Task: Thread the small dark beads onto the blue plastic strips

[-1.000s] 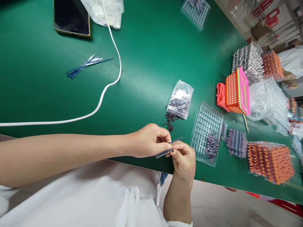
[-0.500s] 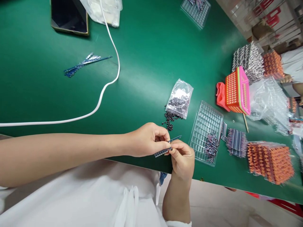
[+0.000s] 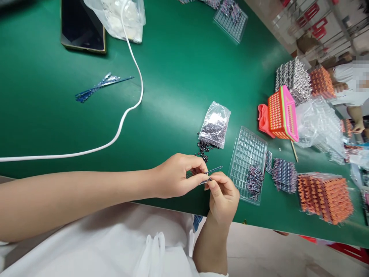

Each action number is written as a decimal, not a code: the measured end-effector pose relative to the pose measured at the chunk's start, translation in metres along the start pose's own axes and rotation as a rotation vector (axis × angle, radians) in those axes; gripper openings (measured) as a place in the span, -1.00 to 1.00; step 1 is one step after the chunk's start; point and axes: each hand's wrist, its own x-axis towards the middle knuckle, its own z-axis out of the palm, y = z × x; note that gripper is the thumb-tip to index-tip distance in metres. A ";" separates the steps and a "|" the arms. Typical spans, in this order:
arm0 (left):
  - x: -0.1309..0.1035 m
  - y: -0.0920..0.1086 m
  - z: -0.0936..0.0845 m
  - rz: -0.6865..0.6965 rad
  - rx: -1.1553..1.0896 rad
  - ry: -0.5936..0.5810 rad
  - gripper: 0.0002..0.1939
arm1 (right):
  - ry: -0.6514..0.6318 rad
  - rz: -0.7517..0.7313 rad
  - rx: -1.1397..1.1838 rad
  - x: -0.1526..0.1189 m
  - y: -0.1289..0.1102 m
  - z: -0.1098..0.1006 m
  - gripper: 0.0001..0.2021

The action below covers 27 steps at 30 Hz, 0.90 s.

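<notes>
My left hand (image 3: 180,176) is closed around a narrow dark blue strip (image 3: 215,169), whose tip sticks out past the fingers above the table's near edge. My right hand (image 3: 224,196) pinches with thumb and fingertips at the strip, touching the left fingertips. Whatever small piece lies between the right fingertips is hidden. Just beyond the hands, small dark round beads (image 3: 204,148) lie loose by the mouth of a clear plastic bag (image 3: 215,125) holding more of them. Right of my right hand rests a clear compartment tray (image 3: 240,161) with a heap of small wired parts (image 3: 255,181).
A white cable (image 3: 122,121) crosses the green table (image 3: 170,77). Blue strips (image 3: 99,87), a phone (image 3: 83,25) and a filled plastic bag (image 3: 129,19) lie left. At right are an orange basket (image 3: 278,115), orange stacked parts (image 3: 325,198) and another person's arm (image 3: 356,117).
The lower part of the strip, visible under my left fingers before, is now mostly covered. Both hands stay together at it. The view has shifted slightly, and more of the person at right shows.
</notes>
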 end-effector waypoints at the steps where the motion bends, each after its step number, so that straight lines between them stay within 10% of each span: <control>1: 0.000 -0.002 0.001 0.042 0.027 0.027 -0.86 | 0.015 -0.036 -0.029 -0.001 0.001 0.001 -0.97; 10: -0.003 -0.009 0.004 0.230 0.167 0.093 -0.87 | 0.118 -0.279 -0.307 -0.008 0.005 0.008 -0.95; 27: -0.002 -0.004 0.001 0.075 0.034 0.051 -0.90 | 0.192 -0.272 -0.331 -0.008 0.005 0.009 -0.95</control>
